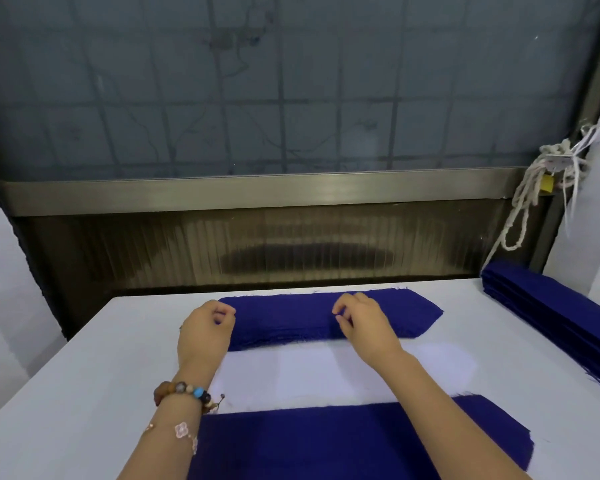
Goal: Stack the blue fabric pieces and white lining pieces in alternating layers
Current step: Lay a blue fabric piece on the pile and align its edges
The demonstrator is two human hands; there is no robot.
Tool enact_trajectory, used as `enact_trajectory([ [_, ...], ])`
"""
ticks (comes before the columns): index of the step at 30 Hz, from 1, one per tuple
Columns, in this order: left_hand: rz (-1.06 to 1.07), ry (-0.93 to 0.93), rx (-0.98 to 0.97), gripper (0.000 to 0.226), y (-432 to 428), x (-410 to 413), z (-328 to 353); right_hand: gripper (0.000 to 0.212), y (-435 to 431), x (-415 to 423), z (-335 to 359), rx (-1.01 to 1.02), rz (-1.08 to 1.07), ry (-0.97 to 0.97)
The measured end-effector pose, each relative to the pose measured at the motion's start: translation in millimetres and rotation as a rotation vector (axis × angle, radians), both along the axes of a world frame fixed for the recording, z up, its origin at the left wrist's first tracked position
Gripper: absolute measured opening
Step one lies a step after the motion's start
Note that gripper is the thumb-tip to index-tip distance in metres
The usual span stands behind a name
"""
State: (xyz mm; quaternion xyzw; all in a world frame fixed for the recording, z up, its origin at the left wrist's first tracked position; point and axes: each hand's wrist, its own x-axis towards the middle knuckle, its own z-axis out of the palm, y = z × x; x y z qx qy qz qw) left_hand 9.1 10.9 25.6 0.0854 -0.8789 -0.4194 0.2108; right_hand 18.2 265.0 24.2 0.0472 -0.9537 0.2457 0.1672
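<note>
Both your hands are out over the far blue fabric stack (291, 317), upper middle of the frame on the white table (84, 375). Your left hand (205, 329) sits at its left end, fingers curled in toward the thumb. Your right hand (362, 323) is at mid-length, fingertips tucked down onto the cloth. Whether either one actually pinches the fabric, I can't tell from here. The stack's front edge looks thick and frayed, so I'd judge several layers are already down with a blue one on top, though no white shows at that edge. Just in front of it lies a white lining piece (309, 374), likely next to go on. Nearer still, at the bottom of the frame, is the near blue fabric piece (326, 441). Over at the right edge a side pile of blue pieces (551, 313) waits, so plenty looks left to do. All three centre pieces run long axis left to right across the frame, parallel to one another. Each has its angled, tapered end pointing right and its squarer end left. The side pile runs slantwise, from upper middle right down toward the lower right corner.
</note>
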Motion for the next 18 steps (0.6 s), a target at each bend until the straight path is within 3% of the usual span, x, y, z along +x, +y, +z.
enact_trajectory([
  [8,0.014,-0.119,-0.052,0.013,19,-40,-14,0.019,-34,-52,-14,-0.101,0.146,-0.074],
  [13,0.065,-0.066,-0.086,0.011,18,-40,-27,0.008,-38,-63,-26,-0.181,0.014,-0.047],
  [18,0.062,-0.021,-0.064,0.011,16,-39,-33,0.011,-45,-63,-34,-0.136,-0.054,0.041],
])
